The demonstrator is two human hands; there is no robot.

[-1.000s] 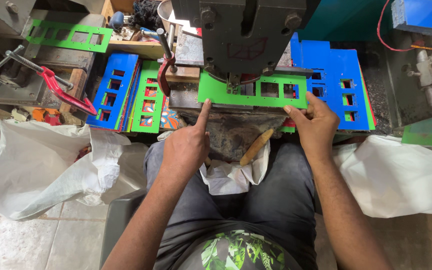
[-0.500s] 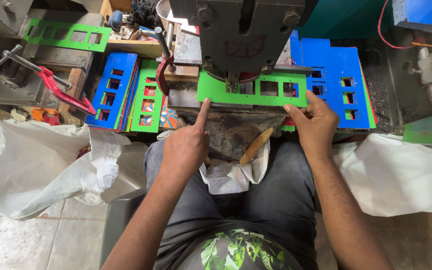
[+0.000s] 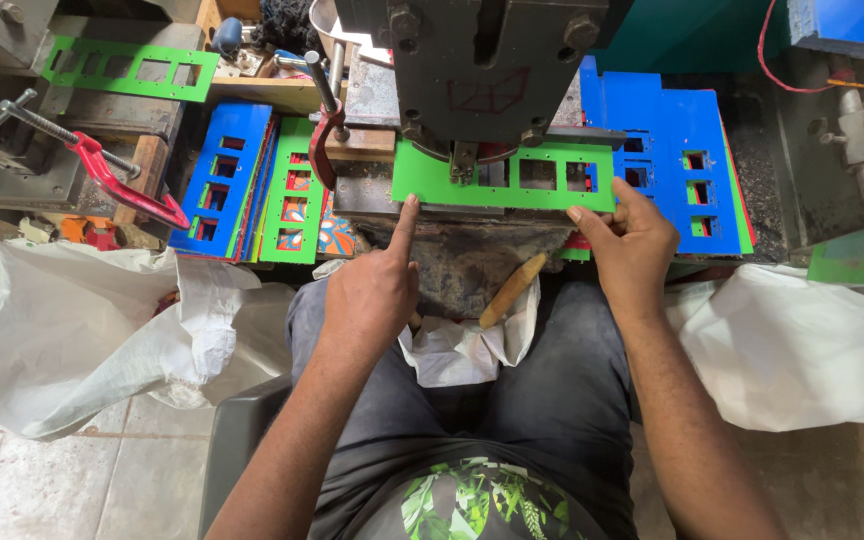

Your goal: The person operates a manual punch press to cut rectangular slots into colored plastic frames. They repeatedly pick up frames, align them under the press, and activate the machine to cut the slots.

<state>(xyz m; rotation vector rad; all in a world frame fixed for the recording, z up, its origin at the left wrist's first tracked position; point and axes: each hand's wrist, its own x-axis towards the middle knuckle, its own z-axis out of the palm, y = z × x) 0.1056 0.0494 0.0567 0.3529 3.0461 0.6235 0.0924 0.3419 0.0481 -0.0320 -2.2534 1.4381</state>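
A green plastic strip (image 3: 512,190) with several rectangular cut-outs lies across the bed of a grey punching press (image 3: 482,70). My left hand (image 3: 372,295) points its forefinger against the strip's near left edge, the other fingers curled. My right hand (image 3: 632,245) holds the strip's right end between thumb and fingers. The press head hangs right above the strip's middle and hides part of it.
Stacks of blue punched strips (image 3: 222,180) and green ones (image 3: 297,190) lie left of the press, more blue ones (image 3: 677,150) at right. A red-handled clamp (image 3: 112,180) sits at left. White sacks (image 3: 82,330) flank my lap; a wooden stick (image 3: 512,290) rests below the bed.
The strip has shifted slightly to the left under the press head. Both hands stay on its near edge.
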